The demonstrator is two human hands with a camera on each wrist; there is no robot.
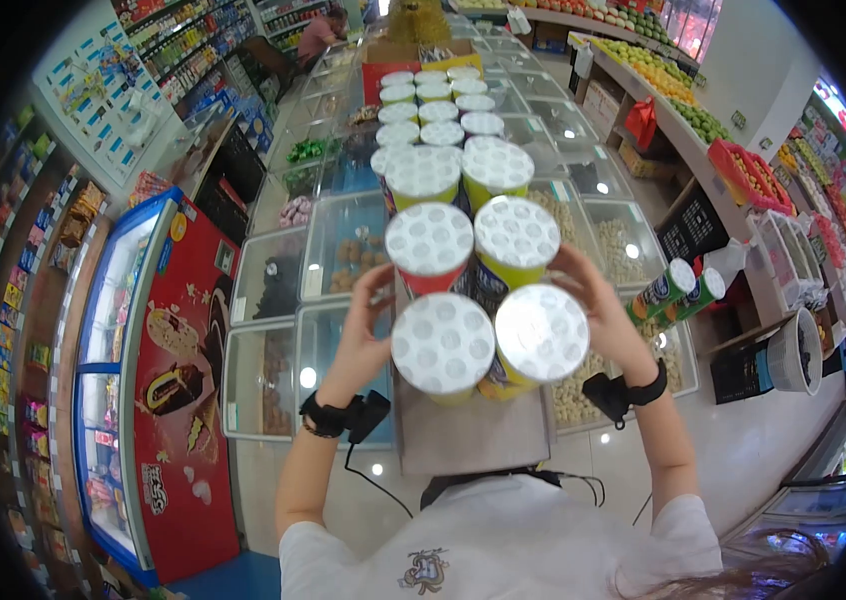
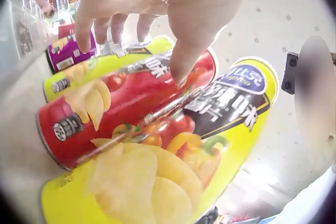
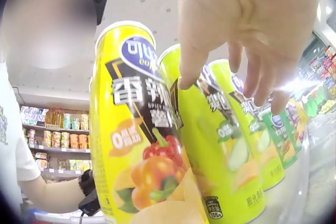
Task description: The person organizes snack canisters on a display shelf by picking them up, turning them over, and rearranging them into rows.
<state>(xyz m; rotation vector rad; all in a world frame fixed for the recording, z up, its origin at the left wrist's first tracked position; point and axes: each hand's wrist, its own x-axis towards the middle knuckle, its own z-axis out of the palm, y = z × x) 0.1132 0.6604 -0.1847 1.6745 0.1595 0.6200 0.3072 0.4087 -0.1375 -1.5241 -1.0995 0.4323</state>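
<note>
Chip canisters stand upright in two columns, their lids silvery with round dots. My left hand (image 1: 365, 330) is at the left side of a red canister (image 2: 121, 103), thumb against it, the other fingers stretched forward past it. From the right, my right hand (image 1: 605, 315) reaches to a green canister (image 3: 218, 134) in the same row, thumb at its upper side and fingers loosely extended. Nearest my body are a yellow canister (image 2: 173, 166) on the left and another yellow canister (image 3: 142, 113) on the right. More lidded canisters (image 1: 423, 172) run on ahead.
The canisters stand on a metal strip (image 1: 473, 450) between clear-lidded food bins (image 1: 343, 270). Two green canisters (image 1: 683, 285) stand at the right. A red freezer (image 1: 188, 380) is on the left, fruit shelves (image 1: 643, 75) at the right back. A person (image 1: 321, 38) sits far off.
</note>
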